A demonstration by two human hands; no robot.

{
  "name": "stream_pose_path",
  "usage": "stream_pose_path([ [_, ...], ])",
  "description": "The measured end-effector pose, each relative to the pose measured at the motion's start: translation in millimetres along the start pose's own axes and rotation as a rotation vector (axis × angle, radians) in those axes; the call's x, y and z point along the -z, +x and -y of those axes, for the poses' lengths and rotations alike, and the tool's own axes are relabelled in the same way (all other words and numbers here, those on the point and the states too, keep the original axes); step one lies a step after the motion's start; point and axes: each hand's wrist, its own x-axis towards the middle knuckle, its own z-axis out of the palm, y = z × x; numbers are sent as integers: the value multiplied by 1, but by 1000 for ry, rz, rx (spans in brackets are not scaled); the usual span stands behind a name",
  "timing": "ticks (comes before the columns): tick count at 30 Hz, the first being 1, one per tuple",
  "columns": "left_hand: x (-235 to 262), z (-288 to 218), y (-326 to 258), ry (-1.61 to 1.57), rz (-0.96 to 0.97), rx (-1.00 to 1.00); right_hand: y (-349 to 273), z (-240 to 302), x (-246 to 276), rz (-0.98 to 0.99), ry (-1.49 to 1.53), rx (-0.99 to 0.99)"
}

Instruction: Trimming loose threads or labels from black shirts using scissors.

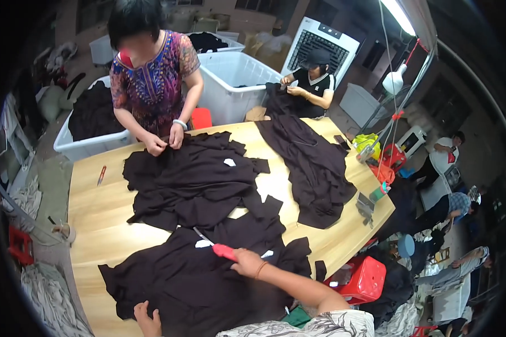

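A dark garment (pixel 180 281) lies spread across the near side of the table, with small white tags on it. My right hand (pixel 249 264) is closed round a red-handled tool (pixel 224 251) with a thin metal blade. The blade points to the far left and lies over the garment by a white tag (pixel 204 244). At the lower edge, my left hand (pixel 147 320) is at the garment's near left edge. Its fingers are bent and apart, with nothing visible in them.
Across the wooden table (pixel 90 236), a person handles another dark garment (pixel 197 180). A second seated person holds a long dark garment (pixel 315 168) at the far right. An orange pen-like thing (pixel 102 175) lies left. A red stool (pixel 362 279) stands right; white bins (pixel 230 84) stand behind.
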Motion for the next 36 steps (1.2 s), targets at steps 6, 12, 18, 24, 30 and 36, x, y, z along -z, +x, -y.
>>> stream_pose_path([
  [6, -2, 20, 27, 147, -3, -41, 46, -56, 143, -872, -151, -230],
  [12, -3, 3, 60, 201, 89, 0, 6, -31, 139, -502, -96, -77],
  [18, 4, 17, 52, -9, 122, 257, -59, 42, -2, 82, 192, 13],
  [24, 12, 8, 54, -318, 51, 332, -61, 46, -31, 39, 150, 77],
  [30, 36, -34, 53, -611, -41, 310, -49, 31, 18, -99, 164, 131],
  [36, 34, -72, 28, 23, -239, 90, -64, 19, 14, -47, 185, 31],
])
